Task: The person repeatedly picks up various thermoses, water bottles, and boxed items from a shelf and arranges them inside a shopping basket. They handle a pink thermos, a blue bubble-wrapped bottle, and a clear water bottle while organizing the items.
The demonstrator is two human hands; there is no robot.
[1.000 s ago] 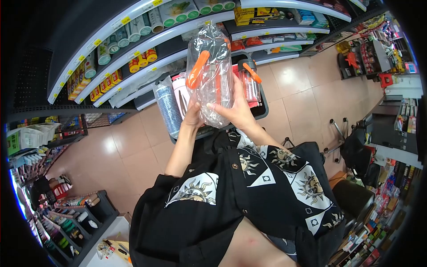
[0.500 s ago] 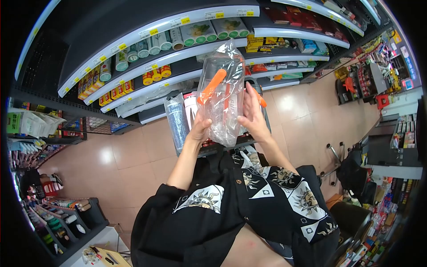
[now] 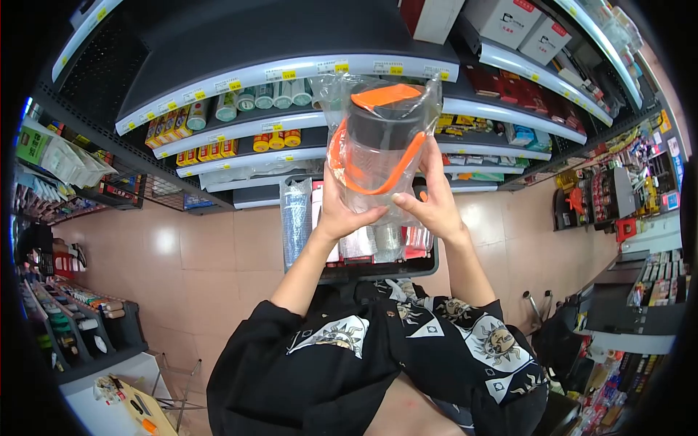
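Note:
A clear plastic water bottle with a black lid and orange carry strap is held up in front of the shelves, inside a clear plastic bag. My left hand wraps its lower left side, while my right hand grips its lower right side. Both thumbs lie across the front near its base. Just below my hands is a black basket. In it stand a dark blue bottle in bubble wrap and several other packed items, partly hidden by my hands.
Ahead, curved tiers of a dark shelf carry green-and-white cans, yellow-and-red jars and white boxes. A wheeled chair is at the right. A display rack stands at the lower left.
The bottle has been turned in my hands; its black lid and orange strap now show plainly at the top. My view has shifted, showing more of the upper shelves and basket.

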